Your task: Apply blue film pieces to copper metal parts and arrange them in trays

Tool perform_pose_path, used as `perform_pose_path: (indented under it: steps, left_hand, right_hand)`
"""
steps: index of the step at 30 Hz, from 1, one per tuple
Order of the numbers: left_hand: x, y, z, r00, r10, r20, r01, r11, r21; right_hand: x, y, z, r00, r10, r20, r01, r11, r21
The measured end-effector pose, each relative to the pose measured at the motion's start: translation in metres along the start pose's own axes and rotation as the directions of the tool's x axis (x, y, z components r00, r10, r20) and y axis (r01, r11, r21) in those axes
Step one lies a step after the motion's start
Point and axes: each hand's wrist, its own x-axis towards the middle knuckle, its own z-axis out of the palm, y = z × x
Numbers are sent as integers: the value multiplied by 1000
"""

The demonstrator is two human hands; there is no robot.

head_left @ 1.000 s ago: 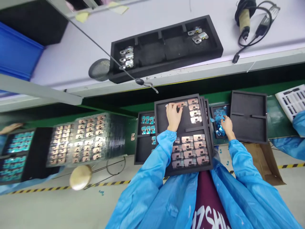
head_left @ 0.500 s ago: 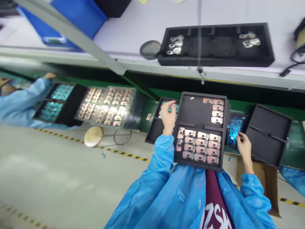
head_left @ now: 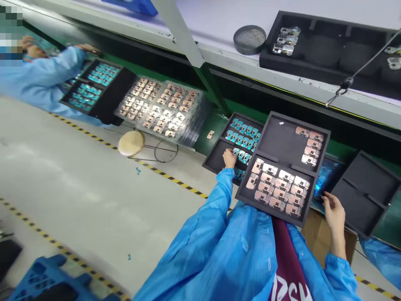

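Observation:
My left hand (head_left: 230,159) reaches into a black tray (head_left: 216,156) on the left, its fingers closed on a teal-covered circuit board (head_left: 235,152) at the end of a row. Several similar teal boards fill rows in that tray. Overlapping it, a larger black tray (head_left: 275,140) sits tilted in front of me, with bare copper-coloured circuit boards (head_left: 280,194) in both compartments. On the right, my right hand (head_left: 334,211) is beside a small bin of shiny blue film pieces (head_left: 326,177). Its fingers are curled in a pinch; what they hold, if anything, cannot be made out.
A black tray (head_left: 360,194) without boards leans at the right. Clear stacked trays (head_left: 166,108) of copper boards stand left, beside another person's sleeve (head_left: 53,67). One loose board (head_left: 210,134) lies on the green bench. A shelf above carries a round dish (head_left: 249,39) and a long black tray (head_left: 326,50).
My left hand has gone from above the left tray down to its row of teal boards. My right hand has drawn back from the blue film pieces. The view has turned.

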Motion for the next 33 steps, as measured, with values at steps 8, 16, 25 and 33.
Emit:
perform_pose_path:
  steps: [8,16,25,33]
  left_hand:
    - [-1,4,-28,978,-208,29,208,941,-269]
    - [-114,56,-85,996,41,77,33,639,-769]
    - [-242,160,-39,868,343,358,214,392,-895]
    - [-242,170,-60,759,630,163,-397,647,-650]
  right_hand:
    - [-3,-34,-13,998,-47,-32,47,999,22]
    - [-54,-204,-16,896,-441,-53,442,872,209]
    - [-59,-260,29,900,-431,68,310,741,596]
    - [-45,-236,-10,857,-507,96,390,758,522]
